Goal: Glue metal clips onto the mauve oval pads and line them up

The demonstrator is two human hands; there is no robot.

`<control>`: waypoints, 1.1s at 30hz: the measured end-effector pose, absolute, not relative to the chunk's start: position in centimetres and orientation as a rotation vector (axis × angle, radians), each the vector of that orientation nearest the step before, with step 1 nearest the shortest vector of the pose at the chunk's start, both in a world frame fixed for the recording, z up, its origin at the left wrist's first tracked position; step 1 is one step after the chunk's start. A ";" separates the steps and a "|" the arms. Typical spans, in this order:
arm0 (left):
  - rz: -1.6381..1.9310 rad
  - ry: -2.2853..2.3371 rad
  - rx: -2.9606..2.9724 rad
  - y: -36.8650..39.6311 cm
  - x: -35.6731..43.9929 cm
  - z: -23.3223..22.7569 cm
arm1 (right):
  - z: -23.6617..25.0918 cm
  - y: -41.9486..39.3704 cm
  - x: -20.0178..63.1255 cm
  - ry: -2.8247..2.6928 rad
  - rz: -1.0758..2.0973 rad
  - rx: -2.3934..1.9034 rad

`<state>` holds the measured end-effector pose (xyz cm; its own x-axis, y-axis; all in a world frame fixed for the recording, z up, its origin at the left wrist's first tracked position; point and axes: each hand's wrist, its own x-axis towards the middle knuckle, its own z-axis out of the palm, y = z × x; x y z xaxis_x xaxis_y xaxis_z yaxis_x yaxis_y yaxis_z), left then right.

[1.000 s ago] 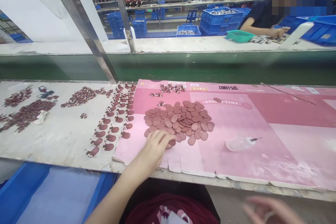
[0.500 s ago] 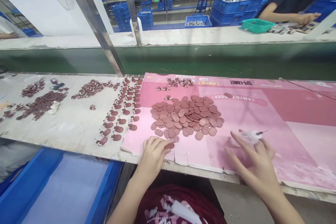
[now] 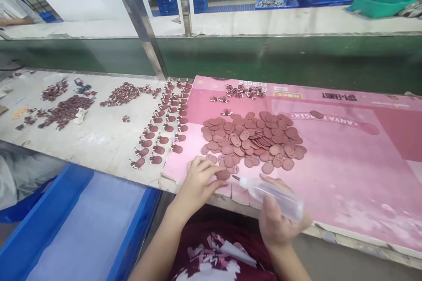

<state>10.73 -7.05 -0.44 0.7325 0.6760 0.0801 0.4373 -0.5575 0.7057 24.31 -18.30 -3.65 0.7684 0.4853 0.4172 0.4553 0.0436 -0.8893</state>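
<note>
Fingertips of the left hand (image 3: 199, 180) pinch one brown oval piece (image 3: 223, 175) at the near edge of the pink card sheet (image 3: 346, 171), just at six o'clock of the big heap of ovals (image 3: 252, 140). The right hand (image 3: 275, 219) is wrapped around a small clear squeeze bottle (image 3: 272, 193), its needle tip aimed toward nine o'clock and almost touching that piece. The ovals look thin, light and somewhat flexible, easy to slide on the smooth card, so I judge a pinch at the rim suits best, leaving the flat face free. The bottle seems soft-walled and light; a grip round its middle looks right, gentle so it doesn't squirt. At ten o'clock, rows of finished pieces (image 3: 161, 134) lie on the white bench (image 3: 99, 140).
</note>
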 end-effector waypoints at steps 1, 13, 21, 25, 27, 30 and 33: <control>0.450 0.833 2.229 -6.9 10.7 -0.4 | -3.1 -17.9 24.1 -0.770 0.055 -1.570; 0.498 0.807 2.237 -6.6 10.5 -0.6 | -0.8 -16.5 24.2 -0.615 0.247 -1.749; 0.519 0.792 2.248 -6.6 10.6 -0.6 | -0.7 -16.3 24.1 -0.614 0.243 -1.782; 0.521 0.796 2.252 -6.6 10.6 -0.6 | -0.6 -16.2 24.0 -0.636 0.235 -1.803; 0.527 0.793 2.254 -6.6 10.5 -0.7 | -0.5 -16.2 24.0 -0.638 0.223 -1.810; 0.537 0.784 2.256 -6.6 10.5 -0.8 | -0.4 -16.1 24.0 -0.643 0.224 -1.799; 0.549 0.788 2.258 -6.7 10.5 -0.9 | -0.5 -16.2 24.0 -0.650 0.241 -1.791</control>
<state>10.54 -6.66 -0.87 0.7286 0.6657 0.1610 0.3815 -0.5897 0.7118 24.05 -16.18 -0.55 0.8250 0.5419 0.1605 0.3058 -0.1893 -0.9331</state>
